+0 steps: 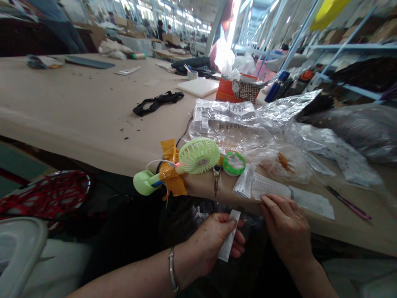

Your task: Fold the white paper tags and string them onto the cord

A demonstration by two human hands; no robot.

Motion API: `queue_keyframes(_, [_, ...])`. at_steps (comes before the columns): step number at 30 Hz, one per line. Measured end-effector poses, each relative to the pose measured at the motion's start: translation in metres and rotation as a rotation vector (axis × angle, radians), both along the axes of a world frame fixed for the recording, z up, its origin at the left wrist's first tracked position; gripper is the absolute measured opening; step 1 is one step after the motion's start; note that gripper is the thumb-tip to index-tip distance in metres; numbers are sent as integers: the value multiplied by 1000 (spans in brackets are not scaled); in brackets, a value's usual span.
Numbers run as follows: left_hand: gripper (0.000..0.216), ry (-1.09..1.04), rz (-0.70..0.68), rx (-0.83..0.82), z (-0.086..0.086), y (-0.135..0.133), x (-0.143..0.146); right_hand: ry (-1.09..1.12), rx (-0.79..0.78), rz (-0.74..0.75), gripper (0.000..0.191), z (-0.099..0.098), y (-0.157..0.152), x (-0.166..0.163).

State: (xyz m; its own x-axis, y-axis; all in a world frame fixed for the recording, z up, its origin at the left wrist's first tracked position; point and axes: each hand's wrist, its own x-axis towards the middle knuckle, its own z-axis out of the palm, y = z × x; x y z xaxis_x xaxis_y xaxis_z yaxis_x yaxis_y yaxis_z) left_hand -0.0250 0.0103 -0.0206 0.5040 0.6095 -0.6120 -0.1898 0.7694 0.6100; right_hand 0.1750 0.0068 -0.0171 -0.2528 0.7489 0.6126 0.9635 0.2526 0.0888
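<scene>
My left hand (214, 231) is in front of the table edge, thumb pressed on a narrow white paper strip (228, 244). At the table's edge my right hand (287, 223) has its fingers drawn together, fingertips at the near edge of a printed paper strip (269, 187). A dark band crosses the paper, and a greyish stack of strips (313, 203) extends to the right. Left of it lies a small fanned pile of white slips (244, 182). A soldering-iron-like pointed tool (216, 180) hangs at the edge beside a green round tub (234, 163) with white stuff inside.
A light green fan (199, 155) is fixed to the edge with orange tape (175, 180). Clear plastic bags (229, 124) lie behind the papers. Pink-handled tweezers or snips (349, 203) rest at right. A black fabric piece (158, 102) lies farther back. A red-laced basket (46, 194) stands at left.
</scene>
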Motion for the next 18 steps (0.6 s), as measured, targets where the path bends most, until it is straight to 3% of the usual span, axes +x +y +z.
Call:
queue_keyframes(4, [25, -12, -28, 1, 2, 0, 0, 125, 41, 78, 11, -4, -2, 8])
queue_keyframes(8, [25, -84, -73, -80, 10, 4, 0, 305, 82, 203, 16, 2, -10, 1])
queue_keyframes(13, [15, -301, -7, -137, 15, 6, 0, 369, -94, 535, 18, 6, -31, -36])
queue_keyframes(18, [15, -351, 38, -174, 14, 5, -2, 318, -169, 593, 17, -6, -40, -49])
